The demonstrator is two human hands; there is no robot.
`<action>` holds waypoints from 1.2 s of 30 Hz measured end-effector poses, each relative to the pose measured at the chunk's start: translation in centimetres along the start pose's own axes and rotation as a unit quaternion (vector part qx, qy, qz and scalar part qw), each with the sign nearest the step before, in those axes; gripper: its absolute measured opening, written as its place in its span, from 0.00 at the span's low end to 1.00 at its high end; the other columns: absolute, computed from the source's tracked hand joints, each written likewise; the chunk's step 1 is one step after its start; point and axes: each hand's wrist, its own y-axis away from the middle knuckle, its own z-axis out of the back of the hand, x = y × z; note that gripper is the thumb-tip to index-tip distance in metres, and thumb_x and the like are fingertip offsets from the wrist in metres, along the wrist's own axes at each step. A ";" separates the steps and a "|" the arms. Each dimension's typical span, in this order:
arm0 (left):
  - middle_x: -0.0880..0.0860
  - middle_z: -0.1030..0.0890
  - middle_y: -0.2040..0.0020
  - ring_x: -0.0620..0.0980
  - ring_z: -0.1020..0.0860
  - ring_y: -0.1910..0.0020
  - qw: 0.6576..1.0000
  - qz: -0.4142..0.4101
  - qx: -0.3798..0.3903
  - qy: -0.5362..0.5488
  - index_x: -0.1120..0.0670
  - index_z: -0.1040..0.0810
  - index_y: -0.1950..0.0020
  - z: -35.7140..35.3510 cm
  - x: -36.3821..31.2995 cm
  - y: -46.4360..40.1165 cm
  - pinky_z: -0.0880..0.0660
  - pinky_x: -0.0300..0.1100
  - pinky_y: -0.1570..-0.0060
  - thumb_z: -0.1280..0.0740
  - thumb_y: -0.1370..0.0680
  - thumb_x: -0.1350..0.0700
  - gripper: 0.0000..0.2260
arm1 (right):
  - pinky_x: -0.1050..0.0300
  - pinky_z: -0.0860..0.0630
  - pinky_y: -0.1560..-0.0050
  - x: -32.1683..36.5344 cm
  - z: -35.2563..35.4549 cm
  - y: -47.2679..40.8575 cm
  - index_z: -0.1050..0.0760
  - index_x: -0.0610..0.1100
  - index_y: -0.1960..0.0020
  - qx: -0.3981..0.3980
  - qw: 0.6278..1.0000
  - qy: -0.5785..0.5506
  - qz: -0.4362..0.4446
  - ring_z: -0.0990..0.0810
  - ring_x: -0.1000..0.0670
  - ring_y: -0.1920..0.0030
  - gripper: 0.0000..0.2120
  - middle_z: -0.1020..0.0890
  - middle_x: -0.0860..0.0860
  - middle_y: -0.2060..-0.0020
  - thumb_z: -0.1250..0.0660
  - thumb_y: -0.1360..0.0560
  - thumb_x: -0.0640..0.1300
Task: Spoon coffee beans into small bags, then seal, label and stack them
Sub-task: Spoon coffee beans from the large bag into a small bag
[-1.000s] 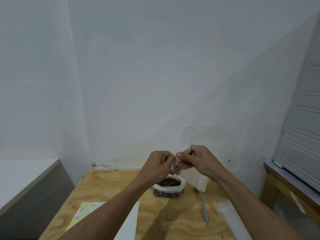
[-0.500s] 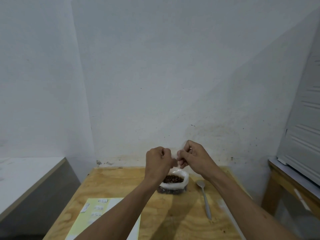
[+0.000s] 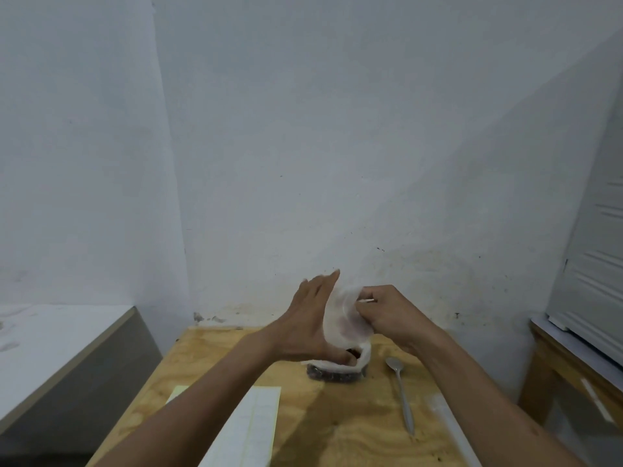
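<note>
Head view, looking fwd and down over a plywood table [image 3: 209, 362] set against a white wall. Both hands are raised above the far end of the table, w/ a small translucent bag [image 3: 344, 318] between them. Right hand [image 3: 387, 315] has fingers curled and pinches the bag's upper edge, so it carries the bag. Left hand [image 3: 310, 325] is flat, fingers straight and together, palm pressed against the bag's left face; it grips nothing. The bag hangs roughly upright, mouth at top by the right hand's fingers; whether the mouth is parted can't be told, the plastic is blurred. No beans seen inside it.

Directly below the hands sits the supply bag of coffee beans [image 3: 337, 367], rim rolled down, partly hidden by the left hand. Spoon [image 3: 401, 396] lies on the table just right of the supply bag, bowl toward the wall, handle pointing back toward the person, under the right forearm. Label sheets [image 3: 249, 429] lie nearer the person on the left side.

Judgement: step in hand is prob. opening the small bag before the first scoop. Spoon is nearer the right hand, handle-first, but that hand is busy; the left would need to take over the bag so the right can drop to the handle.
</note>
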 end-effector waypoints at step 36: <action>0.48 0.27 0.29 0.50 0.26 0.34 0.989 0.097 -0.104 -0.033 0.51 0.34 0.23 -4.1 2.5 0.5 0.29 0.43 0.40 0.28 0.29 0.33 0.41 | 0.52 0.16 0.54 -5.6 1.2 -1.0 0.14 0.48 0.54 -0.097 0.975 0.200 -0.006 0.16 0.55 0.58 0.05 0.14 0.56 0.59 0.29 0.24 0.46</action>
